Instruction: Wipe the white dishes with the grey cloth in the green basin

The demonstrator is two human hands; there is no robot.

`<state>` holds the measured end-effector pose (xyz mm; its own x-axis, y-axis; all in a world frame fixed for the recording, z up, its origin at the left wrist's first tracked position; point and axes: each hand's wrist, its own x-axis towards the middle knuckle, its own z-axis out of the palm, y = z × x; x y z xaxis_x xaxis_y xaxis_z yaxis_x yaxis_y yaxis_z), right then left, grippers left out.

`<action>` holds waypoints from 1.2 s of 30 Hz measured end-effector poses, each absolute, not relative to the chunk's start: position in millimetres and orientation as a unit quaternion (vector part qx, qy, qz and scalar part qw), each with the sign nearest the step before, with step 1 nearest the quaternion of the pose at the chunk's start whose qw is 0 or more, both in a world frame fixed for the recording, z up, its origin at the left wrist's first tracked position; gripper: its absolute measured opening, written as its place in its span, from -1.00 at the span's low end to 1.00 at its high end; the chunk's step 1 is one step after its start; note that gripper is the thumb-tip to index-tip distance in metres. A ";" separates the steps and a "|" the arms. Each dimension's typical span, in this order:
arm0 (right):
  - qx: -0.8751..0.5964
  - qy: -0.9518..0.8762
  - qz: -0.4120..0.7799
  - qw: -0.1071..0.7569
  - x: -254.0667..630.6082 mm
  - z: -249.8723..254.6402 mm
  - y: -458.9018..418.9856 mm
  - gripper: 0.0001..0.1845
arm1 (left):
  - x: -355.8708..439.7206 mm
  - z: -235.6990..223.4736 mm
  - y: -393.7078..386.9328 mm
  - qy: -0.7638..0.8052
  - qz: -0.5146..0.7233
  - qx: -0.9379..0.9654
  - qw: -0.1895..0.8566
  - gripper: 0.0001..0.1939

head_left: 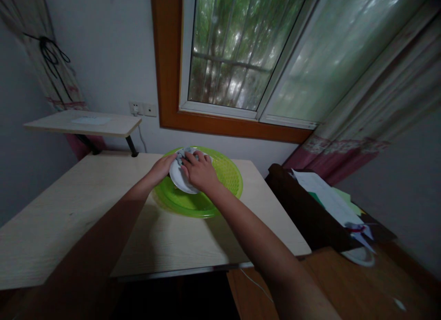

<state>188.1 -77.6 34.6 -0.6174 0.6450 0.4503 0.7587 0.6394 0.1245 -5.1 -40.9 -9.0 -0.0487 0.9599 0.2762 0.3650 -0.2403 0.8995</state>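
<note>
A white plate (179, 178) is held tilted over a round green plastic basket (227, 175), which stands on the light wooden desk. My left hand (161, 169) grips the plate by its left rim. On the plate's upper face, my right hand (200, 172) presses a grey-blue cloth (182, 155) with bent fingers. Part of the cloth is hidden under those fingers. The plate covers some of the basket's inside.
The desk (86, 191) carries a small raised shelf (62, 122) at its back left. A window (237, 58) and wall sockets (143, 109) are behind. Right of the desk, papers (324, 196) lie on a dark brown piece.
</note>
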 end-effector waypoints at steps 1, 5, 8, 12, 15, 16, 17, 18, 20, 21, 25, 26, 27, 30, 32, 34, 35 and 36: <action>-0.413 -0.880 -0.155 0.179 189.8 35.4 -75.6 -0.52 | -5.3 -8.7 -41.8 0.539 0.485 0.615 0.309 -0.39; -0.460 -0.864 -0.144 0.145 200.2 34.0 -67.6 -0.53 | -7.1 -7.3 -45.6 0.548 0.482 0.613 0.303 -0.37; -0.480 -0.858 -0.135 0.125 209.6 30.2 -67.2 -0.53 | -8.1 -5.5 -48.6 0.551 0.482 0.617 0.290 -0.37; -0.492 -0.858 -0.108 0.099 221.0 26.7 -76.5 -0.58 | -6.9 -2.2 -53.7 0.547 0.482 0.622 0.287 -0.38; -0.487 -0.866 -0.065 0.096 228.4 26.2 -86.7 -0.60 | -5.9 -0.2 -56.9 0.538 0.491 0.620 0.291 -0.38; -0.474 -0.874 -0.046 0.101 230.7 26.1 -89.7 -0.60 | -5.9 -0.1 -57.2 0.536 0.494 0.620 0.291 -0.38; -0.454 -0.884 -0.026 0.110 232.7 25.7 -92.3 -0.61 | -6.1 -0.2 -57.1 0.535 0.496 0.620 0.290 -0.38; -0.430 -0.894 -0.005 0.125 234.4 25.0 -94.5 -0.62 | -6.4 -0.6 -56.5 0.533 0.499 0.619 0.289 -0.39; -0.374 -0.913 0.038 0.159 236.4 22.3 -97.1 -0.65 | -7.0 -1.9 -54.1 0.530 0.505 0.618 0.288 -0.39; -0.347 -0.920 0.058 0.176 236.3 20.4 -97.7 -0.67 | -7.2 -2.6 -52.7 0.528 0.507 0.618 0.288 -0.40; -0.258 -0.934 0.108 0.220 227.2 12.0 -97.7 -0.68 | -5.3 -3.9 -48.3 0.530 0.503 0.623 0.280 -0.42; -0.246 -0.936 0.110 0.227 222.8 10.7 -97.4 -0.67 | -4.4 -3.8 -47.5 0.532 0.499 0.625 0.277 -0.42; -0.240 -0.936 0.106 0.233 217.9 9.9 -96.8 -0.66 | -3.5 -3.6 -46.6 0.534 0.494 0.629 0.275 -0.43; -0.243 -0.935 0.073 0.249 202.4 10.7 -92.2 -0.63 | -2.2 -4.4 -42.8 0.540 0.475 0.642 0.265 -0.45; -0.251 -0.933 0.045 0.256 194.3 12.6 -86.4 -0.62 | -2.4 -6.1 -39.7 0.542 0.463 0.651 0.259 -0.46; -0.259 -0.929 0.018 0.265 189.5 14.2 -79.4 -0.61 | -2.6 -7.7 -37.8 0.542 0.459 0.654 0.260 -0.46; -0.264 -0.926 0.007 0.270 188.5 14.9 -76.0 -0.61 | -2.4 -8.2 -37.6 0.538 0.460 0.655 0.264 -0.46; -0.271 -0.923 -0.005 0.273 188.4 15.5 -73.0 -0.61 | -1.9 -8.2 -38.0 0.534 0.463 0.654 0.269 -0.46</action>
<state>188.4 -73.0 15.5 -0.7044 0.4974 0.5064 0.5028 0.8532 -0.1387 -1.9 -38.0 -8.2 0.0007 0.9479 0.3187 0.4494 -0.2850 0.8466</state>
